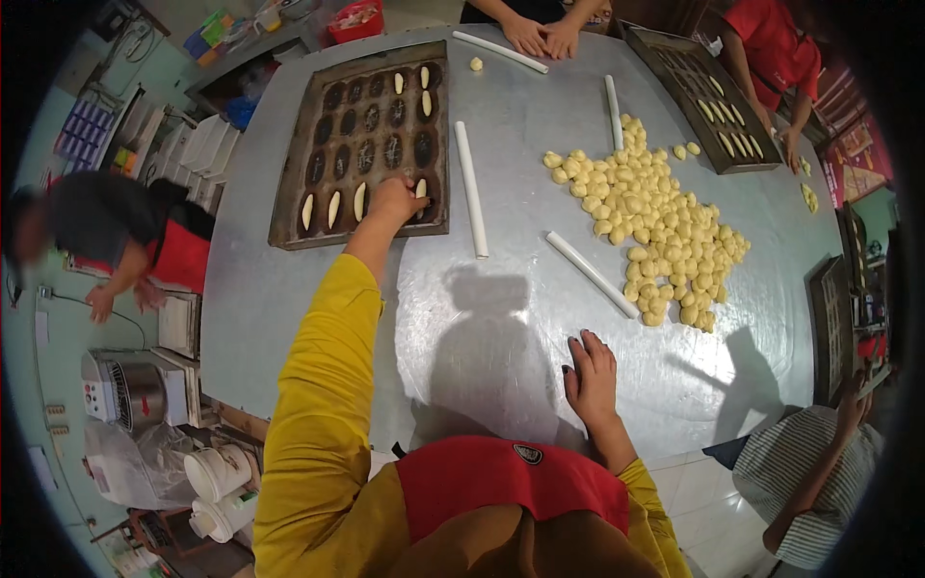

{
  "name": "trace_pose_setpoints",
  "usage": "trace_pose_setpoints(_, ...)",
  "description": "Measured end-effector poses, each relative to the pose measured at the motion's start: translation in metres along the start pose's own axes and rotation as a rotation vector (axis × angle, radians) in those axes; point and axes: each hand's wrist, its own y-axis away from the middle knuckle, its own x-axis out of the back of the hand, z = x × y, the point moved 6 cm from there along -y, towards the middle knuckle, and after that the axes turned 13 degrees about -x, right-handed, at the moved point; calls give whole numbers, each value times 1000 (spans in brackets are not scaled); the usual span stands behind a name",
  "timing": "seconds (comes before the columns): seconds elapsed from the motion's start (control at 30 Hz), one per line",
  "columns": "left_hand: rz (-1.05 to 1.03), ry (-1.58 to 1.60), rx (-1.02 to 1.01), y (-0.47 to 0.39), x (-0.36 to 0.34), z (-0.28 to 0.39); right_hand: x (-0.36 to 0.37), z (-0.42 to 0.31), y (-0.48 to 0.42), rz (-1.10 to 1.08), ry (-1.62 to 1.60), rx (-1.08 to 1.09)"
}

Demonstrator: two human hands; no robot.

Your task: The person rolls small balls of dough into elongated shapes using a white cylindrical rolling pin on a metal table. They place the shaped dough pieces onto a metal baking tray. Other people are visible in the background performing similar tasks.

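My left hand (394, 201) reaches over the near right corner of a dark metal baking tray (289, 180) with oval hollows. Its thumb is at the lower end of a long, spindle-shaped dough piece (421, 188); whether the fingers grip this piece cannot be told. More shaped pieces lie in the near row, one (360, 201) just beside the hand, and a few in the far right hollows. My right hand (594, 379) rests on the metal table (506, 376) with nothing in it, below a white rolling rod (591, 274).
A large heap of round dough balls (650, 209) covers the right middle. More white rods (471, 189) lie about. Across the table are a co-worker's hands (542, 36). At right, a person in red (777, 50) stands by another tray (701, 94). A spiral mixer (134, 390) is at left.
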Motion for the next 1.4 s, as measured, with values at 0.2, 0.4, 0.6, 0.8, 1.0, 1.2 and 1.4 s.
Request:
trace_pose_setpoints(0.2, 262, -3, -56, 2, 35, 27, 28, 14, -72, 251, 196, -23)
trace_pose_setpoints(0.4, 86, 502, -572, 17, -45, 222, -14, 17, -71, 52, 312, 27)
trace_pose_setpoints(0.6, 73, 181, -702, 30, -149, 298, 4, 11, 26, 115, 27, -78)
trace_pose_setpoints(0.8, 53, 357, -704, 22, -128, 289, 20, 34, 52, 310, -292, -279)
trace_pose_setpoints(1.0, 6, 220, -870, 133, -40, 252, -2, 71, 56, 380, -769, -532)
trace_pose_setpoints(1.2, -121, -69, -870, 260, -109, 172, 0, 30, 11, 131, -593, -263)
trace_pose_setpoints(1.4, 366, 230, -770, 234, -55, 169, -5, -33, -34, -144, -57, 280)
